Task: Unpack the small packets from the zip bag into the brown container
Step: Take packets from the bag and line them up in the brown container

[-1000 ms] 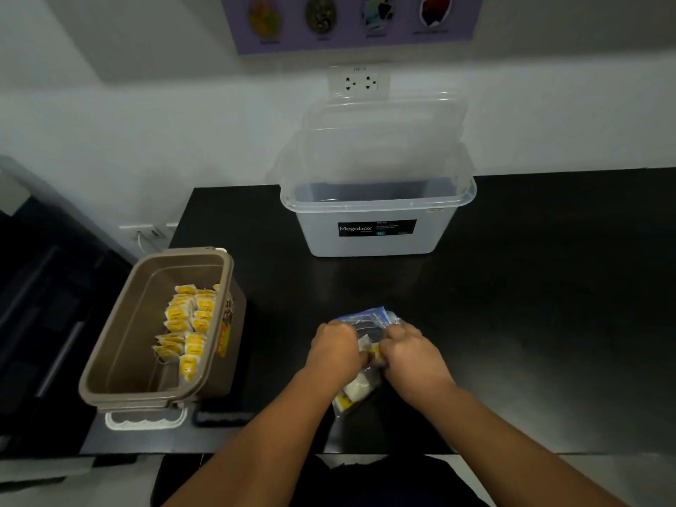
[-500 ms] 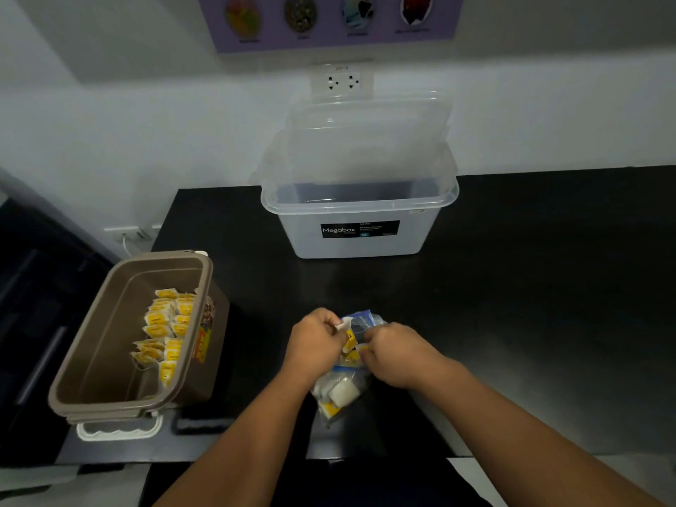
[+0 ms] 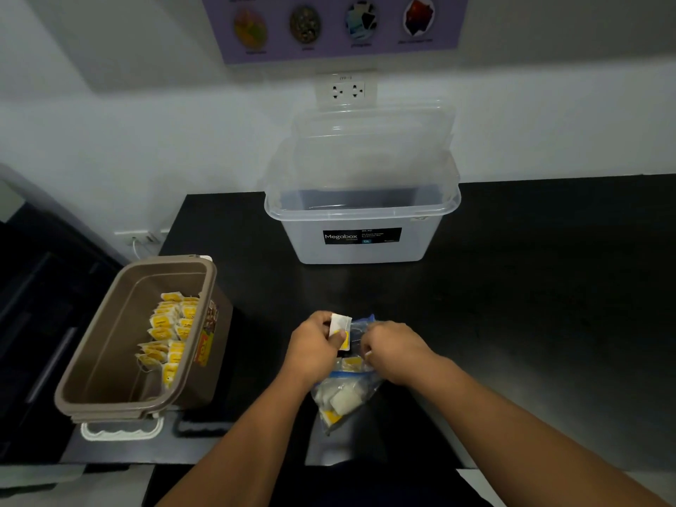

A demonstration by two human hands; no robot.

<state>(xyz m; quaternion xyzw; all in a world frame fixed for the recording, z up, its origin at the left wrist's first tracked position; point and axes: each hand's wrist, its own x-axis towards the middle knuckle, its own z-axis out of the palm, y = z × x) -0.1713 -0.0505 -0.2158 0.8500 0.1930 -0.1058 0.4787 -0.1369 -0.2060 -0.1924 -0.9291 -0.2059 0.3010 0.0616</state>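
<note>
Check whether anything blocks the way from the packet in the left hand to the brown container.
Nothing visible does. The left hand pinches the packet above the zip bag; only bare black counter lies between it and the open brown container.

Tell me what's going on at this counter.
A person is emptying a zip bag on the black counter. The left hand pinches one small packet above the bag's mouth while the right hand grips the bag's opening. More packets lie inside, and the brown container at left holds many yellow packets.

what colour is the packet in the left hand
White with some yellow; head view shows the packet in the left hand.
</note>
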